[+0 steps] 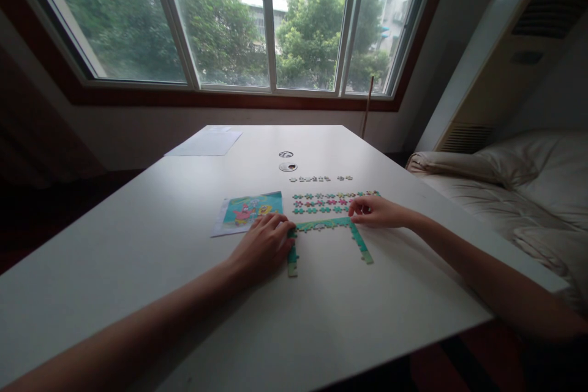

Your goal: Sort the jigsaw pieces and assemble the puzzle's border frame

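Observation:
Green jigsaw pieces are joined into a three-sided puzzle border (327, 225) on the white table, its side nearest me unfilled. Over its far left corner lies my left hand (271, 236), fingers stretched and slightly bent, covering part of the left strip. My right hand (374, 211) is at the far right corner with fingers curled in towards the thumb; whatever is between the fingertips is hidden. Just beyond the border, loose puzzle pieces (320, 203) lie in 3 rows, partly covered by my right hand. A cartoon picture sheet (248, 208) lies by my left hand.
Farther back are a row of pale puzzle pieces (312, 179) and two small round items (288, 167). Paper sheets (204, 142) lie at the table's far left. A window (266, 18) is ahead, a cream sofa (505, 196) to the right.

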A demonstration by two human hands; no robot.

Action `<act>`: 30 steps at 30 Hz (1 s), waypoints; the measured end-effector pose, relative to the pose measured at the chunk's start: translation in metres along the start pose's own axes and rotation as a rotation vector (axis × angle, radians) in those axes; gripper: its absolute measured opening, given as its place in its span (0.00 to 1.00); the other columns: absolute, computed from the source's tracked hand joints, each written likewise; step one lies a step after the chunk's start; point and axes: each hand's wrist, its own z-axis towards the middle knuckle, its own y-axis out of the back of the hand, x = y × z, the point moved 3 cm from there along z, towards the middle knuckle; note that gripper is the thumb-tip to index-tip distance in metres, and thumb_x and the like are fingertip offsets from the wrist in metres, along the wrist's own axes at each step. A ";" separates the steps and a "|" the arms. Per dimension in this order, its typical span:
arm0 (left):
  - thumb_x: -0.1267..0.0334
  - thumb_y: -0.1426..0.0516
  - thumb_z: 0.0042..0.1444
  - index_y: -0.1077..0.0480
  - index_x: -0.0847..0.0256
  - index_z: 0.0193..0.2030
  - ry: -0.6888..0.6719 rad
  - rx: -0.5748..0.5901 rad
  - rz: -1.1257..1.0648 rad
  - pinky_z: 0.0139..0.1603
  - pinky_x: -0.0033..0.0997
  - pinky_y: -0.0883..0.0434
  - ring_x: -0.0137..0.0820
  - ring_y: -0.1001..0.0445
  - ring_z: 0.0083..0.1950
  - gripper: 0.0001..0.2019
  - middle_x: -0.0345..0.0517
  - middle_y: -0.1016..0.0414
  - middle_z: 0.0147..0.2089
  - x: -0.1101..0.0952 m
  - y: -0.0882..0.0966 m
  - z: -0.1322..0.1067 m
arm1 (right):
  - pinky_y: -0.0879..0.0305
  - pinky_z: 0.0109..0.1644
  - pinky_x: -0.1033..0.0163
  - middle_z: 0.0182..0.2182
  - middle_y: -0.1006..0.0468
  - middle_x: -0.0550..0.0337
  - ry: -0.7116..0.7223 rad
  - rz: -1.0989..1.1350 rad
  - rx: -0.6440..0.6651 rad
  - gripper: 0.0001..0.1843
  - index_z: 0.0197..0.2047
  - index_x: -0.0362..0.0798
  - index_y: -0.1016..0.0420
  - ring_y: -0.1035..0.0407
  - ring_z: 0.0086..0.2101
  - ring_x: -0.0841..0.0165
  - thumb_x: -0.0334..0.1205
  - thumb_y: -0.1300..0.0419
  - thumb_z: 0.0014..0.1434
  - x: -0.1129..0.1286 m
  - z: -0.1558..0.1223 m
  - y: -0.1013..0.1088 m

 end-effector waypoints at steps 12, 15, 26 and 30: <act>0.65 0.50 0.57 0.34 0.61 0.47 0.003 -0.006 -0.007 0.51 0.44 0.38 0.40 0.37 0.49 0.11 0.50 0.32 0.46 0.001 0.000 0.000 | 0.46 0.28 0.69 0.23 0.33 0.62 -0.019 -0.064 -0.069 0.12 0.32 0.43 0.27 0.40 0.25 0.73 0.44 0.43 0.50 0.004 0.003 -0.005; 0.65 0.50 0.58 0.34 0.61 0.47 0.003 0.000 0.001 0.51 0.44 0.38 0.40 0.37 0.49 0.11 0.50 0.32 0.47 0.001 0.000 0.000 | 0.45 0.29 0.69 0.23 0.33 0.62 -0.022 -0.063 -0.076 0.12 0.32 0.43 0.27 0.40 0.25 0.73 0.45 0.43 0.50 0.002 0.004 -0.005; 0.65 0.51 0.59 0.35 0.61 0.48 -0.009 0.013 0.051 0.52 0.45 0.40 0.41 0.39 0.51 0.12 0.50 0.34 0.48 0.004 0.001 0.000 | 0.44 0.31 0.67 0.28 0.31 0.59 0.007 -0.088 -0.029 0.14 0.37 0.44 0.28 0.40 0.27 0.72 0.45 0.45 0.53 0.005 -0.006 0.002; 0.60 0.50 0.59 0.38 0.60 0.52 -0.073 0.057 0.077 0.53 0.46 0.42 0.42 0.41 0.53 0.15 0.51 0.36 0.51 0.008 0.004 -0.001 | 0.40 0.37 0.65 0.40 0.31 0.54 0.122 -0.084 0.051 0.22 0.46 0.46 0.32 0.38 0.37 0.67 0.49 0.43 0.52 0.010 -0.020 0.010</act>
